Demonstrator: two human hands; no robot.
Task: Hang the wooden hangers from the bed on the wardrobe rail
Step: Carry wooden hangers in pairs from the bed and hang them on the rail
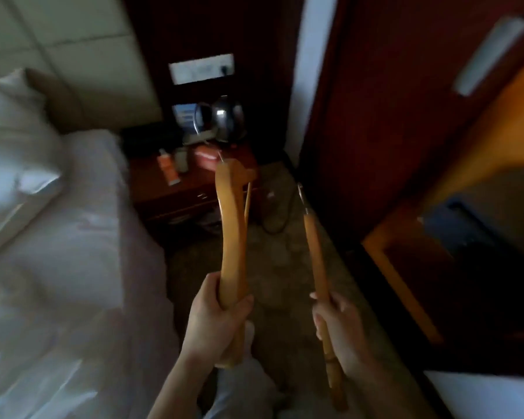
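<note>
My left hand [217, 323] grips a wooden hanger [232, 225] by one arm, its metal hook pointing away toward the nightstand. My right hand [341, 328] holds a second wooden hanger [316, 261], seen edge-on, its hook up at the far end. Both hangers are held out over the carpet between the bed [58, 252] and the wardrobe [436, 176]. The wardrobe's dark red door stands on the right, with an open orange-wood compartment beside it. No rail is visible. The frame is blurred.
A dark wood nightstand [191, 189] stands ahead with a steel kettle [224, 120], a tube and small items. White pillows [12, 152] lie at the bed's head. A cable loops on the carpet. A dark object sits in the wardrobe's lower compartment [472, 237].
</note>
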